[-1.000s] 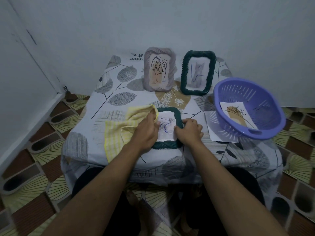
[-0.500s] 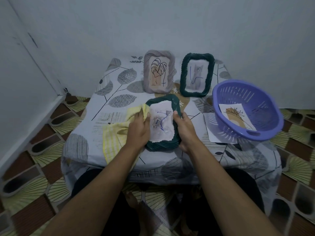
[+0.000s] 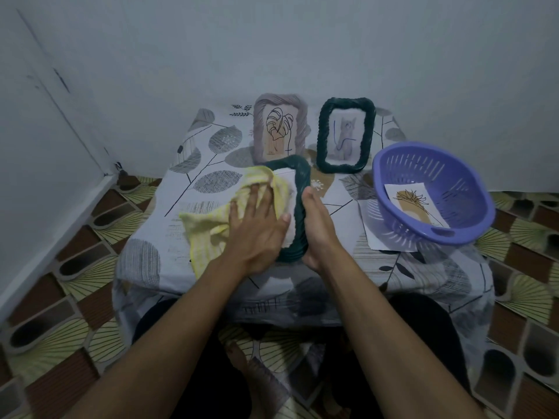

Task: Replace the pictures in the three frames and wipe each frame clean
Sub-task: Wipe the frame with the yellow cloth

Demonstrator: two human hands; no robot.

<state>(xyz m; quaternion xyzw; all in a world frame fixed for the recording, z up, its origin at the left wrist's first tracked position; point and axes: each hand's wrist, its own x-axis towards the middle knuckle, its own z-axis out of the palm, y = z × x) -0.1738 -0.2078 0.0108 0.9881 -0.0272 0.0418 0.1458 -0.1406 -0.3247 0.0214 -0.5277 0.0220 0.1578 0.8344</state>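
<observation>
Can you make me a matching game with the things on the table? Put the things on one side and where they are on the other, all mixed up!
Things:
1. yellow cloth
2. grey frame
3. flower picture
4. green frame in the hands

Places:
A. inside the purple basket
B. under the left hand
C. standing at the back of the table
D. steadied on its edge by the right hand

Pairs: 1-B, 2-C, 3-A, 4-D
</observation>
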